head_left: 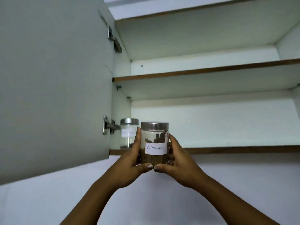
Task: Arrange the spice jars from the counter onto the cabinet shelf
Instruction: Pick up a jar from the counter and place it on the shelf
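Observation:
A clear glass jar (154,140) with a metal lid and a white label reading "Cinnamon" is held upright in front of the lowest cabinet shelf (227,150). My left hand (131,161) grips its left side and my right hand (180,163) grips its right side, thumbs meeting under the base. The jar's bottom hangs below the shelf's front edge. A second lidded jar (128,132) with a white label stands on that shelf at the far left, just behind my left fingers.
The cabinet door (53,88) is swung open on the left, hinges showing. Two more shelves (211,69) lie above. The lowest shelf runs bare to the right of the jars. White wall sits below the cabinet.

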The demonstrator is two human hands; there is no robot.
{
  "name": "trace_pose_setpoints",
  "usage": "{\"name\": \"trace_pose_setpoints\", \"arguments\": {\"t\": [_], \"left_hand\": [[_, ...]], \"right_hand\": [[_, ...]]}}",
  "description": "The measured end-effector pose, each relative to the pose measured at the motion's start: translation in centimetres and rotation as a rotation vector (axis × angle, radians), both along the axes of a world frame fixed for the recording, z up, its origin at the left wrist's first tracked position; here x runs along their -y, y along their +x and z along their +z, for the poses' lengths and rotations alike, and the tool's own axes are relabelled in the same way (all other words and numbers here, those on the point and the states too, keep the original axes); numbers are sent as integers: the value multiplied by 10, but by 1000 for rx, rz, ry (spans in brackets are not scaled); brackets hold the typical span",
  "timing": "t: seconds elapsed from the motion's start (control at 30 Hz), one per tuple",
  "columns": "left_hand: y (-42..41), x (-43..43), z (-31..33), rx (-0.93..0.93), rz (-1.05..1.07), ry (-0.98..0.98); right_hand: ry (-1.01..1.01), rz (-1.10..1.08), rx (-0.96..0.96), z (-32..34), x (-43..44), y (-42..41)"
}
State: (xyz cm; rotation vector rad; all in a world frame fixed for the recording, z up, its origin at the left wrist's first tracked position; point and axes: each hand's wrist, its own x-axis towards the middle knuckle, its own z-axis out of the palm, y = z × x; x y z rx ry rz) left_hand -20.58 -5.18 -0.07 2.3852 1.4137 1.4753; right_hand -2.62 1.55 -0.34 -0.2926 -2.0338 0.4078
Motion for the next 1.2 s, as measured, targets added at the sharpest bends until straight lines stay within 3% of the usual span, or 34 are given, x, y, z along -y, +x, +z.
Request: {"name": "trace_pose_setpoints", "arguments": {"t": [0.33, 0.57, 0.8, 1.2], "left_hand": [[-19, -58, 26, 27, 197, 195], [-23, -84, 9, 69, 329, 338], [-10, -94, 8, -50, 610, 339], [-10, -94, 16, 0, 631, 341]], "right_hand": [[95, -144, 49, 45, -45, -32], [64, -405, 170, 49, -71, -42], [66, -678, 158, 46, -71, -57], [148, -874, 143, 39, -73, -73]]}}
